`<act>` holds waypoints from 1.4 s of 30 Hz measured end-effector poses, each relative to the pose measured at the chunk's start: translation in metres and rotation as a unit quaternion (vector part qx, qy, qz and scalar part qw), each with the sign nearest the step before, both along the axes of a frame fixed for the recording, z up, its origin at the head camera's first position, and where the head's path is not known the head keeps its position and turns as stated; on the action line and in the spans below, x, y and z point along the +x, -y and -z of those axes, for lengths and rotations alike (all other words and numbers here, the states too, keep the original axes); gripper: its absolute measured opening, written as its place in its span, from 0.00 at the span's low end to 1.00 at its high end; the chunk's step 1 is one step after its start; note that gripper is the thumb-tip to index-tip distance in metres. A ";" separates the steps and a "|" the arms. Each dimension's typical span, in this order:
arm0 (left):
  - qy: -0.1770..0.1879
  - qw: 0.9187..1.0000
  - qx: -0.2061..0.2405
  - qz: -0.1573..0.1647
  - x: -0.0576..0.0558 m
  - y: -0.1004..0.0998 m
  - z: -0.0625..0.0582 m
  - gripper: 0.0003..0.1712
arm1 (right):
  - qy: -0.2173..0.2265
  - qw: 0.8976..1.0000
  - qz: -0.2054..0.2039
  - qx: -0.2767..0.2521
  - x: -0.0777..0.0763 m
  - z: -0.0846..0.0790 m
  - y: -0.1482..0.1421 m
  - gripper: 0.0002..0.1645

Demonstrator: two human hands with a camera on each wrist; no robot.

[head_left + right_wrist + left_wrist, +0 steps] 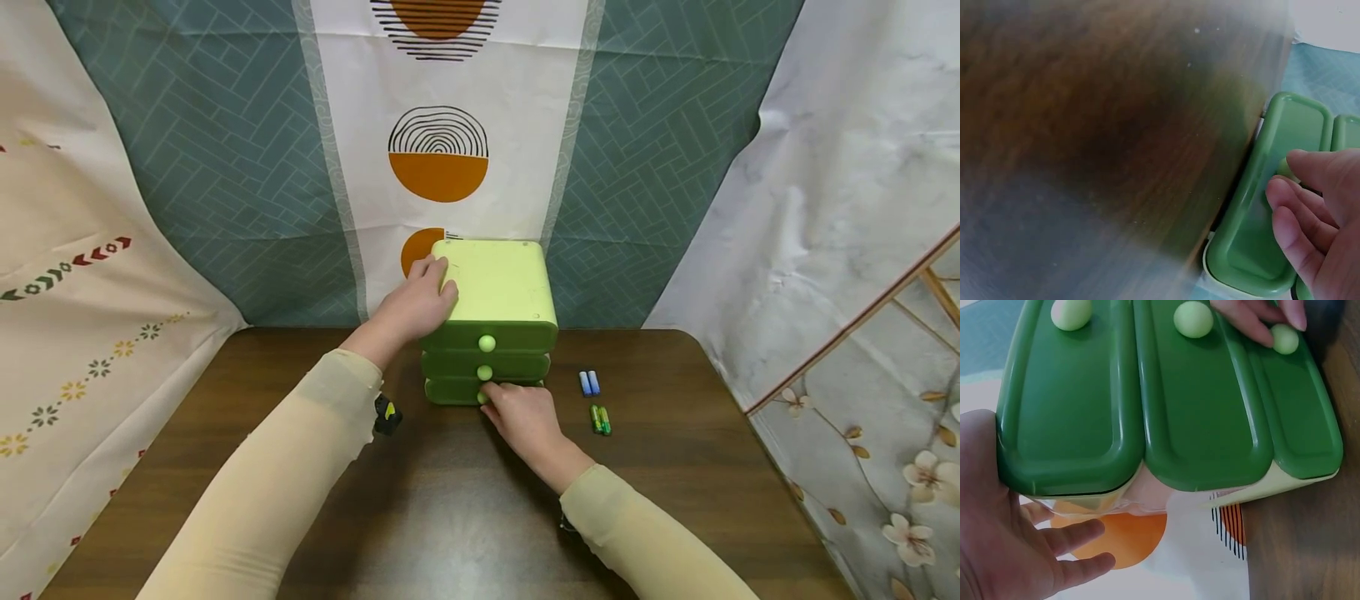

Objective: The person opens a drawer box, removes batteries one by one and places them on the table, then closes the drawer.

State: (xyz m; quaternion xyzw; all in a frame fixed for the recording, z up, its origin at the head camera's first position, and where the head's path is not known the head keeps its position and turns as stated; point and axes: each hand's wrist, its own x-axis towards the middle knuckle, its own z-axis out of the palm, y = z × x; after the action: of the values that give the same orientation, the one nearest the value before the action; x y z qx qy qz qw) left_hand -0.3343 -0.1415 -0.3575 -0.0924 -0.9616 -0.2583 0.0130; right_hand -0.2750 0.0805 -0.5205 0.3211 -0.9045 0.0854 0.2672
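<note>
A small light-green drawer cabinet (501, 279) with three dark-green drawers stands at the back of the table. My left hand (420, 300) rests against its upper left edge; the left wrist view shows those fingers (1075, 536) extended and spread along the side. Down at the bottom drawer (1260, 250), my right hand (527, 421) pinches the round pale-green knob (1285, 339) between thumb and fingers. The top knob (487, 343) and the middle knob (484, 372) are untouched. All three drawer fronts look roughly in line.
Right of the cabinet, two blue-and-white batteries (589, 383) lie on the brown wooden table (450, 517). Two green batteries (601, 420) lie nearer to me. A patterned curtain (637, 167) hangs directly behind the cabinet, with cloths at both sides.
</note>
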 end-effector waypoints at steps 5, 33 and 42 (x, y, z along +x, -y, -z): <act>0.002 1.000 0.011 0.002 0.000 0.000 -0.002 0.41 | -0.015 1.000 -0.004 0.004 -0.002 0.003 0.000 0.11; 0.013 1.000 -0.014 0.020 0.001 -0.001 -0.016 0.40 | -0.071 0.997 -0.030 0.016 -0.004 0.010 0.002 0.11; 0.011 1.000 -0.019 0.016 0.001 -0.001 -0.014 0.41 | -0.062 0.997 -0.036 0.015 0.005 0.008 0.001 0.11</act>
State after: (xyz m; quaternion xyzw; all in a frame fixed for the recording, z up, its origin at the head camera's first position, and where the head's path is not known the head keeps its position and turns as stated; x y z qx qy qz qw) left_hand -0.3330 -0.1409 -0.3436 -0.1048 -0.9648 -0.2411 -0.0032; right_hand -0.2704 0.0792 -0.5287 0.3619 -0.8754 0.0609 0.3146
